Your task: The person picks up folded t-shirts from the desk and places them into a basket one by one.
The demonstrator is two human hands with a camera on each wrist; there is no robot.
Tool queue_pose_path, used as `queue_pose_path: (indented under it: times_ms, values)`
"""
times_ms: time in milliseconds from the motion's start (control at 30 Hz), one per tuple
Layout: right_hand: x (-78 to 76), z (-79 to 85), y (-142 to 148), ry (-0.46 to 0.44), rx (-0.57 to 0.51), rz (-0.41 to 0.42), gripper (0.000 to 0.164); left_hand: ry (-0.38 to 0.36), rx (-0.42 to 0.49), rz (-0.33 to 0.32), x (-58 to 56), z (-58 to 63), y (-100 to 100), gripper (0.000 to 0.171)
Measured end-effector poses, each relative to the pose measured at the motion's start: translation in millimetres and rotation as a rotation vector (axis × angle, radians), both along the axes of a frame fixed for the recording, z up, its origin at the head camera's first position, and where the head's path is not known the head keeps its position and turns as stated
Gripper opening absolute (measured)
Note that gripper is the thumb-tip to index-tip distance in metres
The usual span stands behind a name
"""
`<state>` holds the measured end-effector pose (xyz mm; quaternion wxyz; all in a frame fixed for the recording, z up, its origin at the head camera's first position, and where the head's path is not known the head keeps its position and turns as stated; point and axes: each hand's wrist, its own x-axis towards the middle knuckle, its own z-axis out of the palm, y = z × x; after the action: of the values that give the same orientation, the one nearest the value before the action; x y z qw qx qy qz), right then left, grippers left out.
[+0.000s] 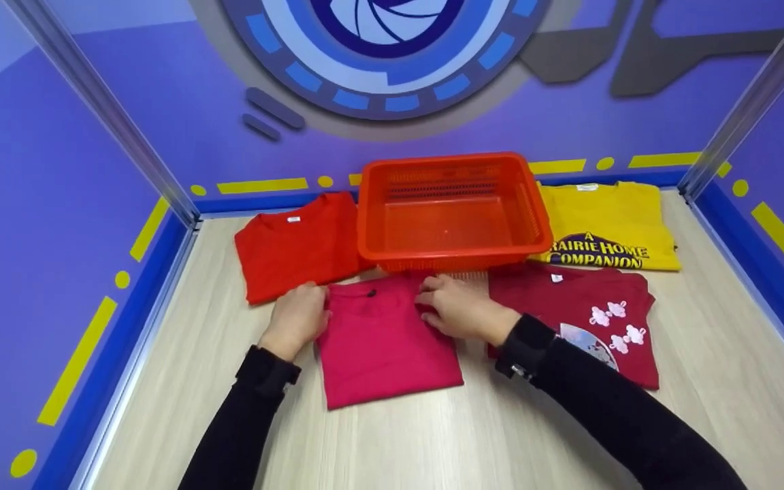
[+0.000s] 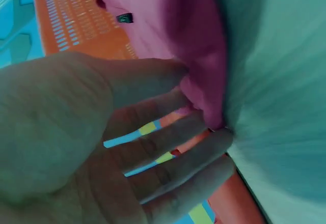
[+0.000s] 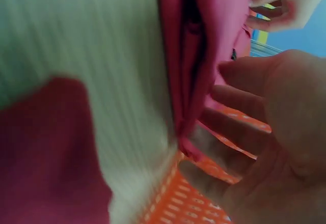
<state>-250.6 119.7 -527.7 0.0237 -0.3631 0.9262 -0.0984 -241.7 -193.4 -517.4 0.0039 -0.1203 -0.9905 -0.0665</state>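
A folded pink T-shirt (image 1: 385, 347) lies on the table in front of the basket, its small dark neck label near the far edge. My left hand (image 1: 298, 314) pinches its far left corner; the left wrist view shows the thumb (image 2: 153, 76) against the pink cloth and the fingertips low by the tabletop. At the far right corner, my right hand (image 1: 461, 307) holds the shirt's edge between thumb and fingers. In the right wrist view the folded layers of the pink T-shirt (image 3: 188, 71) gape slightly along that side.
Behind the shirt stands an orange plastic basket (image 1: 456, 256) with nothing in it. A folded red shirt (image 1: 297, 248) lies left of it, a yellow printed shirt (image 1: 606, 214) right of it. A dark red shirt (image 1: 630, 289) lies beside my right forearm. Blue-purple panels enclose the table (image 1: 712, 340).
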Motion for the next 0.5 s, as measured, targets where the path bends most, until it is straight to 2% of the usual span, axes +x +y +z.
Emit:
queue_pose_path:
  times_ms: [200,333,433,500]
  values:
    - [7.0,-3.8,8,-0.011,0.001,-0.036,0.030,0.013,-0.008,-0.028,-3.9,-3.9,10,0.012]
    - [14.6,-3.7,21,-0.022,0.005,-0.062,0.030,0.014,-0.001,-0.092,-5.6,-6.3,20,0.017]
    - [15.7,-2.2,29,-0.033,-0.031,-0.058,0.029,0.010,0.002,-0.110,-8.3,-5.9,24,0.017]
    - [13.0,-0.3,30,-0.033,-0.085,-0.050,0.026,-0.008,0.002,-0.094,-11.5,-4.1,24,0.017]
